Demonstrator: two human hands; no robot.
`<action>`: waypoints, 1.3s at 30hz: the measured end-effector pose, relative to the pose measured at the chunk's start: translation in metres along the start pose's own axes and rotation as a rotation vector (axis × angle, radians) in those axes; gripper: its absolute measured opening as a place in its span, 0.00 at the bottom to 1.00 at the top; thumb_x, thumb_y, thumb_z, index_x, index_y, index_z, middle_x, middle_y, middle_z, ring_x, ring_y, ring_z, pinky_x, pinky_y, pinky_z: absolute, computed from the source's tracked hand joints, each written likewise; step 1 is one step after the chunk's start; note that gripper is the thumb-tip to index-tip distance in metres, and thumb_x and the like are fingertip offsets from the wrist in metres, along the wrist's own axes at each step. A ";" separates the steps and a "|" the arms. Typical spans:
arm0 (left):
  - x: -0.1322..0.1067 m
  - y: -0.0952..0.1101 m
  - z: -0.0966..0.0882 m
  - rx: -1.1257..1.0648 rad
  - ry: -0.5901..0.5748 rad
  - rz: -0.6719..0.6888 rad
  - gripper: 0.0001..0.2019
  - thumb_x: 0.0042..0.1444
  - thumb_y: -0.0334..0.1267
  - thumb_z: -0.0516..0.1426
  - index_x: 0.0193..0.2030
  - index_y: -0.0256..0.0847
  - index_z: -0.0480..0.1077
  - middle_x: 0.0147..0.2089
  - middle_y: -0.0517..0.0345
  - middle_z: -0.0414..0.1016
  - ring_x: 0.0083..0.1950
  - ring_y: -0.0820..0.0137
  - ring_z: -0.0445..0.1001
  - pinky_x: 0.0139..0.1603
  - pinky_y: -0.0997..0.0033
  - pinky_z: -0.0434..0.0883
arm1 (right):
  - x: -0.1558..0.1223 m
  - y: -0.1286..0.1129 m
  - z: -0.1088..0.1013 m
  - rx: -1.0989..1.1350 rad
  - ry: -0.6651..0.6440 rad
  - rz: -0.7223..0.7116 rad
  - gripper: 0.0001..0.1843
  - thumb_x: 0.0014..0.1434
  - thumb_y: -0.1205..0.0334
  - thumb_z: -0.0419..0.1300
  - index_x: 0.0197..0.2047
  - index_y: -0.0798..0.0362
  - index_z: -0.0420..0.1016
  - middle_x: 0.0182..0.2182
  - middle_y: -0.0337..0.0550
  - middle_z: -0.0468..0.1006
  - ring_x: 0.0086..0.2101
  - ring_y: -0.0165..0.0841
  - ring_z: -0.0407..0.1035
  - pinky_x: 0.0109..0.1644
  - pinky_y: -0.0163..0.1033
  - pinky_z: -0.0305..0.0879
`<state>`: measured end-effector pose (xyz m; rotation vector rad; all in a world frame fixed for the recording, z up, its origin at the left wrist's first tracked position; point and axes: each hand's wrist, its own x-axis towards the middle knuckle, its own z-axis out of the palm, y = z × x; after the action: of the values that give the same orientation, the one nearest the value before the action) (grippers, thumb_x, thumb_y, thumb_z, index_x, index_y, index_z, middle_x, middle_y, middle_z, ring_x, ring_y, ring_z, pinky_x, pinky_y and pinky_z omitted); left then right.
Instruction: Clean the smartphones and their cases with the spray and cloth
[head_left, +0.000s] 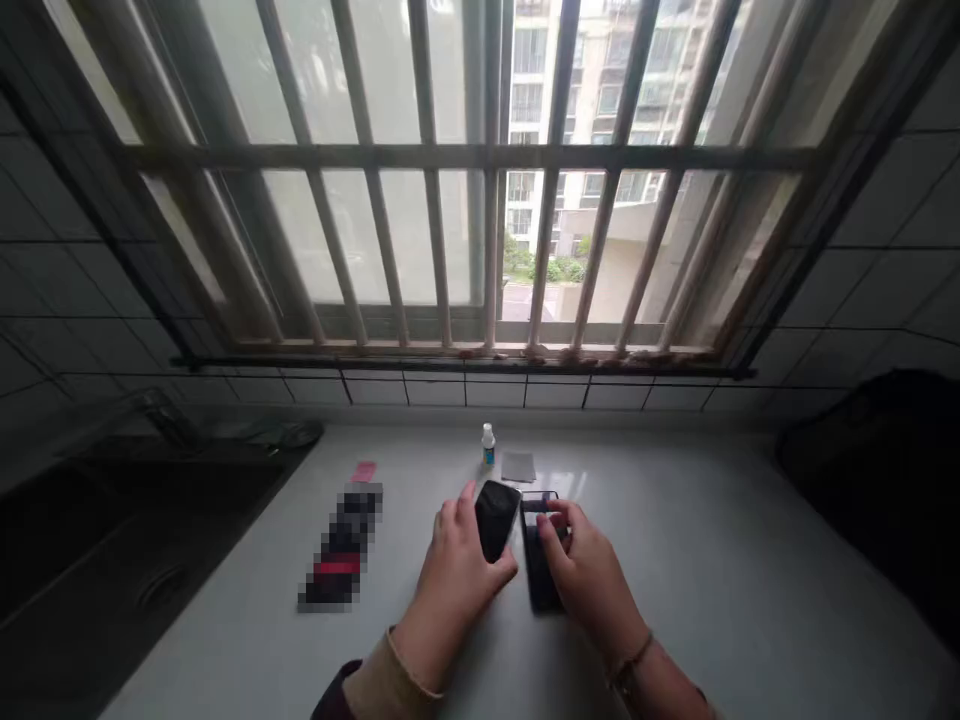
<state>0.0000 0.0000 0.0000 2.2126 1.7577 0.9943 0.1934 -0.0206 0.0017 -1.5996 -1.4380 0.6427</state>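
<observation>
My left hand (456,568) is closed around a smartphone (495,518), with the thumb at its near edge and the fingers along its far left side. The phone is tilted, and its dark face shows. Just right of it, a flat, dark, phone-shaped object (541,582) lies on the counter; whether it is a second phone or a case I cannot tell. Over its upper part is my right hand (592,570), fingers curled in and thumb near the index finger. What those fingers hold, if anything, is too small to make out.
A small white-capped bottle (489,446) stands behind the hands, beside a grey square cloth (518,467). To the left lie a pink slip (364,471) and a pixelated dark packet (342,545). A sink (247,500) borders the counter; a black bulky item (877,500) sits at right.
</observation>
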 end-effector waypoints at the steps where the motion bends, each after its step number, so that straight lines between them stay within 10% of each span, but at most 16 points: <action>1: -0.001 0.003 -0.003 -0.033 -0.001 0.056 0.42 0.53 0.36 0.65 0.73 0.35 0.53 0.58 0.39 0.68 0.59 0.48 0.69 0.63 0.42 0.72 | 0.002 0.002 0.001 0.067 -0.017 0.043 0.28 0.68 0.38 0.55 0.56 0.51 0.77 0.42 0.47 0.85 0.33 0.40 0.79 0.38 0.42 0.74; 6: -0.004 0.014 -0.016 -0.129 -0.037 0.288 0.42 0.52 0.33 0.65 0.73 0.45 0.54 0.61 0.42 0.68 0.61 0.51 0.70 0.62 0.46 0.73 | 0.008 0.009 0.005 0.469 -0.070 0.238 0.37 0.66 0.30 0.52 0.58 0.53 0.78 0.31 0.43 0.82 0.22 0.34 0.71 0.24 0.37 0.68; 12: -0.003 0.013 -0.016 -0.165 -0.095 0.340 0.45 0.50 0.31 0.66 0.74 0.46 0.54 0.64 0.43 0.67 0.63 0.51 0.69 0.64 0.46 0.72 | 0.011 0.012 0.009 0.761 -0.086 0.273 0.31 0.59 0.32 0.66 0.44 0.54 0.83 0.28 0.42 0.80 0.29 0.36 0.73 0.30 0.36 0.74; 39: 0.000 0.010 -0.010 -0.263 -0.182 0.202 0.38 0.51 0.30 0.67 0.67 0.48 0.59 0.57 0.50 0.71 0.56 0.56 0.74 0.58 0.53 0.75 | 0.004 0.009 0.007 0.808 -0.088 0.155 0.27 0.65 0.36 0.64 0.46 0.53 0.85 0.32 0.45 0.80 0.31 0.36 0.70 0.36 0.39 0.70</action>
<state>0.0024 -0.0057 0.0126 2.2593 1.2687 0.9628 0.1930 -0.0150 -0.0087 -1.0411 -0.9196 1.2101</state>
